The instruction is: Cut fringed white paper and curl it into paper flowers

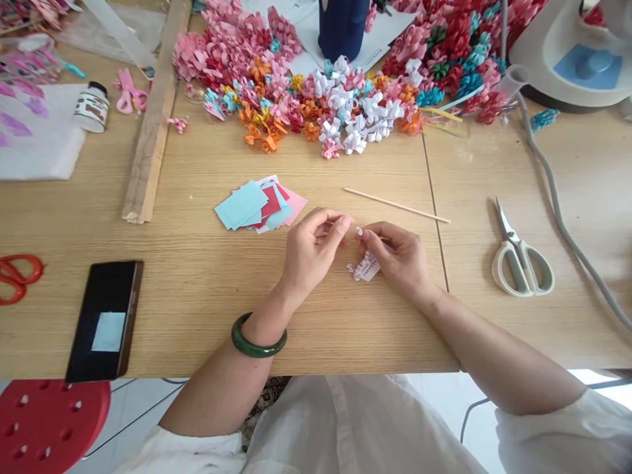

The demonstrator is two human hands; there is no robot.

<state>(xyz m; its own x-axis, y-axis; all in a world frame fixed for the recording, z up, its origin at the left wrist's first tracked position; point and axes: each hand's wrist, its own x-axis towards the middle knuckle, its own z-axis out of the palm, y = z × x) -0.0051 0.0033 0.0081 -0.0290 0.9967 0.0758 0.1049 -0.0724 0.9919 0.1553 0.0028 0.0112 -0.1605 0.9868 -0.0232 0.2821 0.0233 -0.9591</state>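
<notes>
Near the middle of the wooden table, my right hand [402,257] pinches a small white paper piece [368,264] with curled, cut edges and some print on it. Close by on the left, my left hand [316,247] has its thumb and index finger pressed together beside a curled tip of the paper; whatever lies between them is too small to make out. Blue, red and pink paper squares [247,203] lie in a loose stack beyond my left hand. A thin wooden stick [397,205] rests beyond my right hand.
Curled paper flowers [340,99] are heaped at the back around a dark blue cylinder [343,26]. White-handled scissors [523,263] and a grey cable [557,210] lie right. On the left are a wooden bar [151,131], a phone [103,289], red scissors [20,276] and a small bottle [92,107].
</notes>
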